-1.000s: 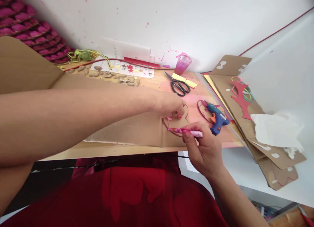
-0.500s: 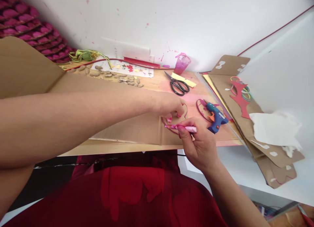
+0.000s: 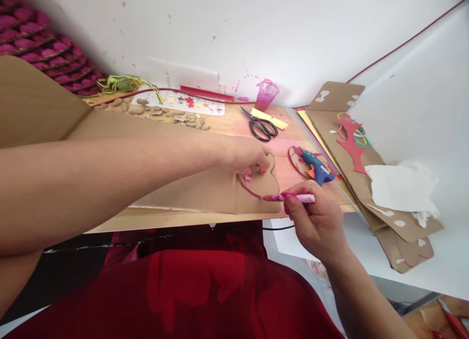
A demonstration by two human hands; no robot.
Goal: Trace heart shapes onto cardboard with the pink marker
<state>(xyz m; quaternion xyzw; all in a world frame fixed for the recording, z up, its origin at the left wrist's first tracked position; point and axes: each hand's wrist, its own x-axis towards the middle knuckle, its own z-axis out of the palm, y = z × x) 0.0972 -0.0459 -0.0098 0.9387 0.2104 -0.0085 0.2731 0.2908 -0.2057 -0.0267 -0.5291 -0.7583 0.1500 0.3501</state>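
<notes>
My left hand [image 3: 244, 156] reaches across from the left and presses its curled fingertips onto a cardboard cut-out shape [image 3: 262, 181] that lies on a large cardboard sheet [image 3: 190, 187]. A pink outline runs round the shape. My right hand [image 3: 317, 224] pinches a pink marker [image 3: 293, 198], whose tip touches the lower right edge of the shape.
A blue glue gun [image 3: 315, 165] lies on a round cardboard piece right of the shape. Black scissors [image 3: 261, 126], a pink cup [image 3: 266, 95], peanuts [image 3: 172, 115] and a sticker sheet lie on the wooden table [image 3: 234, 124]. Cut cardboard [image 3: 370, 182] with white tissue lies at right.
My right hand has slid the marker along the shape's lower edge, first left and up, then back right and down. My left hand stays pressed on the shape. The view shifted slightly.
</notes>
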